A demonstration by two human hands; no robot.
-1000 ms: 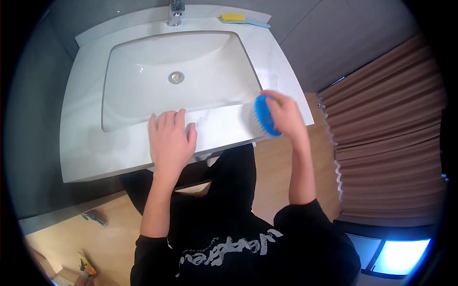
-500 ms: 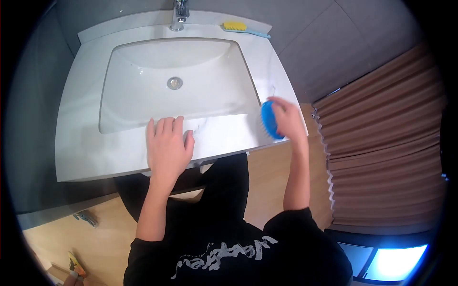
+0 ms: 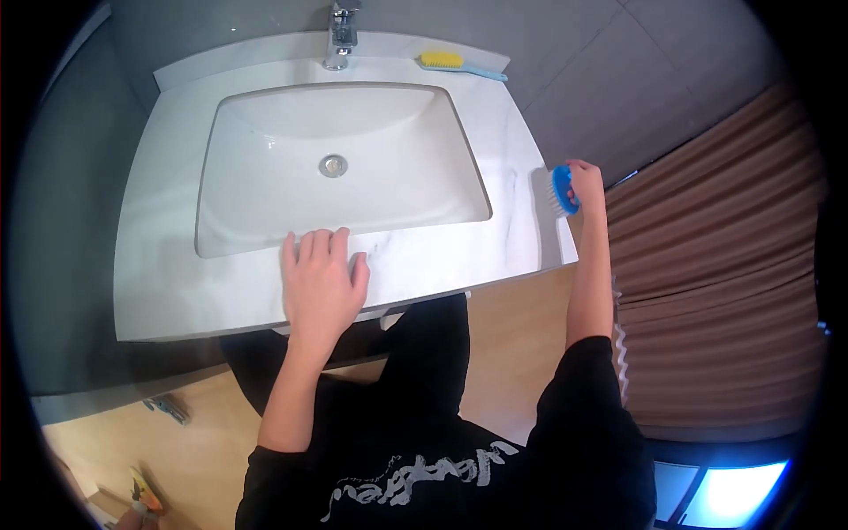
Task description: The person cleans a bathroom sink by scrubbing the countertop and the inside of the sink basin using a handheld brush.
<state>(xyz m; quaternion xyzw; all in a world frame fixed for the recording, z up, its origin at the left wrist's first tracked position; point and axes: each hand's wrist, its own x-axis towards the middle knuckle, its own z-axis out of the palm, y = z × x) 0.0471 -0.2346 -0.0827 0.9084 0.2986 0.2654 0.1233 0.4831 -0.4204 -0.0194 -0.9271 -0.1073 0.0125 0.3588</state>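
My left hand (image 3: 323, 281) lies flat on the front rim of the white countertop (image 3: 163, 287), its fingers spread and holding nothing. At the counter's right edge, my right hand (image 3: 586, 187) is closed on a blue scrub brush (image 3: 564, 189). The brush is tilted, with its pale bristles facing left toward the counter side. Whether the bristles touch the edge I cannot tell. The white sink basin (image 3: 353, 132) lies beyond my left hand, with a metal drain (image 3: 333, 166) in its floor.
Behind the basin stands a chrome faucet (image 3: 339, 40). A yellow-bristled brush (image 3: 442, 60) with a light blue handle lies at the back right. A brown curtain (image 3: 715, 265) hangs at the right. Part of another person's hand (image 3: 137, 517) shows at the lower left.
My right hand has carried the blue brush from the counter's front right part to its right edge, outward and farther back. My left hand stays on the front rim. The view has shifted slightly.
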